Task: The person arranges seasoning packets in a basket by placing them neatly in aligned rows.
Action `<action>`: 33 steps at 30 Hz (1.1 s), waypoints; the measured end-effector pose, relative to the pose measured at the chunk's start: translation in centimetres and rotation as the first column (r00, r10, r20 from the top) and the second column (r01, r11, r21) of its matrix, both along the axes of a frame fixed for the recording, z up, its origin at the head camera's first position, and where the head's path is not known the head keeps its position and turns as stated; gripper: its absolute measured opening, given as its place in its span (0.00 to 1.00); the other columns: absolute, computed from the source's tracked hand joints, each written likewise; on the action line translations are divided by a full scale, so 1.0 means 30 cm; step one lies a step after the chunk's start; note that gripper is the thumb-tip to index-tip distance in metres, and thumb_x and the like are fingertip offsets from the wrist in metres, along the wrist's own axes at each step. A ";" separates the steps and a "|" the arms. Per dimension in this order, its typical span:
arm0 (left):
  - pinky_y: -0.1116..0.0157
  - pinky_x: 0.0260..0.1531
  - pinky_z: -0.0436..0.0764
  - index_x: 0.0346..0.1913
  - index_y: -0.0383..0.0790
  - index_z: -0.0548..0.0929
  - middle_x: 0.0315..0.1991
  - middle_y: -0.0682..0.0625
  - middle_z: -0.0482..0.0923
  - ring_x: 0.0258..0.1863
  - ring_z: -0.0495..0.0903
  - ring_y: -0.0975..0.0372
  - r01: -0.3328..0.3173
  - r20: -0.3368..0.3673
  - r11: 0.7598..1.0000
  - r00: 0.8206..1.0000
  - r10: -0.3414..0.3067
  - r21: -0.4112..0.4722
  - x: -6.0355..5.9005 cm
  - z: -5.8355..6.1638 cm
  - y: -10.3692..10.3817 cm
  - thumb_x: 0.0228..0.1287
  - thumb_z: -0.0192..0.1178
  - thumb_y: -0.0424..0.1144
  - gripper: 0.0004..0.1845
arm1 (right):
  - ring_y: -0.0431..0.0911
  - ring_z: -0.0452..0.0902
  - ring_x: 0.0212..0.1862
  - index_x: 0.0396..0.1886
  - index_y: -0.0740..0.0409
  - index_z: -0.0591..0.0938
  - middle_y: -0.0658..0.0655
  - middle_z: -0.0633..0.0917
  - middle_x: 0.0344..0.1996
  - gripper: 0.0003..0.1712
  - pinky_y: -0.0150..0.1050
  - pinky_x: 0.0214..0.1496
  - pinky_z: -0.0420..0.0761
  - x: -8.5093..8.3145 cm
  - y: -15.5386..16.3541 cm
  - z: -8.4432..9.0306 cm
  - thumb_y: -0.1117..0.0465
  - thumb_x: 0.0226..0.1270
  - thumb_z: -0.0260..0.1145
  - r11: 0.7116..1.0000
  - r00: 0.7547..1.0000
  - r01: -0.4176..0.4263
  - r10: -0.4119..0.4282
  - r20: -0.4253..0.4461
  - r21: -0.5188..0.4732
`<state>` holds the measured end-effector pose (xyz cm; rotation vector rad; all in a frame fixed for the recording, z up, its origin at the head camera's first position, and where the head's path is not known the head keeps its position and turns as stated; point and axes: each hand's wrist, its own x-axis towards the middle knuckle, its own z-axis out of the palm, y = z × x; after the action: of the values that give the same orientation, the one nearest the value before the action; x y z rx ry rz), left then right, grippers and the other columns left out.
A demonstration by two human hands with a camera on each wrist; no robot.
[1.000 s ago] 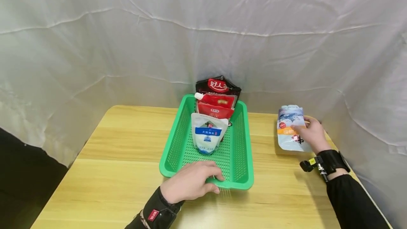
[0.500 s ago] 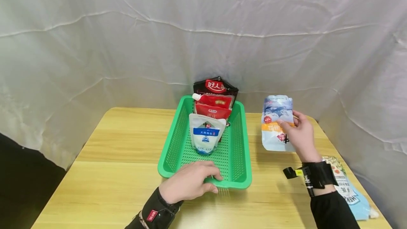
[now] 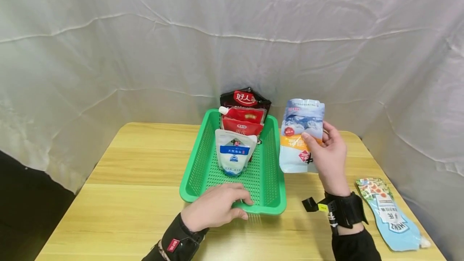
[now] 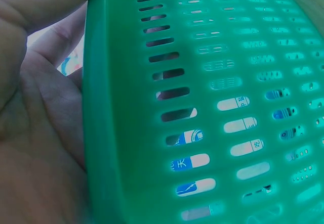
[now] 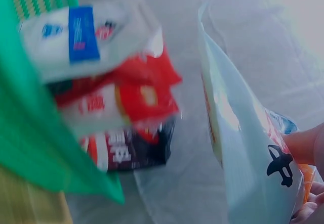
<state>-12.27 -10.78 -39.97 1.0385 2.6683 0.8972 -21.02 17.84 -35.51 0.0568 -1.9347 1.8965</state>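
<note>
Basket [image 3: 268, 210], green, perforated; on a wood-grain table [image 3: 145, 164]. Near rim gripped by the left hand [image 3: 219, 208], thumb and fingers to either side. Advised: a steady hold, without tipping the packets standing inside.

Blue-and-orange pouch [image 3: 299, 126]; in the air, just right of the basket, apart from the packets within. Logo low on the face, print apparently inverted; a turn of the wrist would right it. For any crossing, clearance over the right wall is recommended. Likely soft, apt to flex.

Right hand [image 3: 330, 152]; pinches that pouch by its side edge, thumb on the printed face. Judged best firm, without crushing.

Obscured items, by size:
Table: near edge out of frame.
Dark pouch [image 3: 246, 98]: lower part screened in the head view; blurred in the right wrist view.
Red pouches [image 3: 243, 126]: largely behind the white pouch [image 3: 235, 154]; at least two, exact count uncertain.
Right hand's fingers: partly behind the pouch; number bearing on it cannot be told.
</note>
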 end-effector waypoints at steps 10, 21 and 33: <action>0.71 0.45 0.81 0.47 0.54 0.89 0.45 0.65 0.82 0.50 0.81 0.71 0.005 0.004 1.000 1.000 -0.005 0.007 -0.004 0.003 0.002 0.62 0.74 0.47 0.11 | 0.42 0.87 0.43 0.68 0.65 0.75 0.51 0.88 0.46 0.31 0.31 0.40 0.87 0.062 -0.125 -0.008 0.73 0.66 0.73 0.999 0.999 -0.043 0.042 -0.035 -0.028; 0.71 0.46 0.81 0.48 0.53 0.89 0.45 0.64 0.82 0.49 0.82 0.69 0.009 0.004 1.000 1.000 -0.009 0.005 -0.004 -0.004 0.000 0.62 0.74 0.47 0.12 | 0.42 0.87 0.45 0.69 0.65 0.75 0.59 0.87 0.51 0.33 0.33 0.43 0.88 0.104 -0.204 -0.042 0.75 0.65 0.72 0.996 0.996 -0.078 0.080 -0.043 0.029; 0.64 0.45 0.84 0.47 0.50 0.86 0.44 0.60 0.83 0.43 0.81 0.68 -0.105 -0.111 0.966 0.985 0.134 0.237 -0.035 0.038 -0.062 0.71 0.68 0.42 0.06 | 0.44 0.87 0.46 0.68 0.65 0.75 0.58 0.87 0.51 0.32 0.33 0.43 0.87 0.105 -0.207 -0.044 0.76 0.65 0.71 0.995 0.993 -0.087 0.091 -0.081 0.049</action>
<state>-13.33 -12.63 -38.82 1.0178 2.8080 1.2295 -17.88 11.62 -36.82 0.2352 -1.9490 1.8755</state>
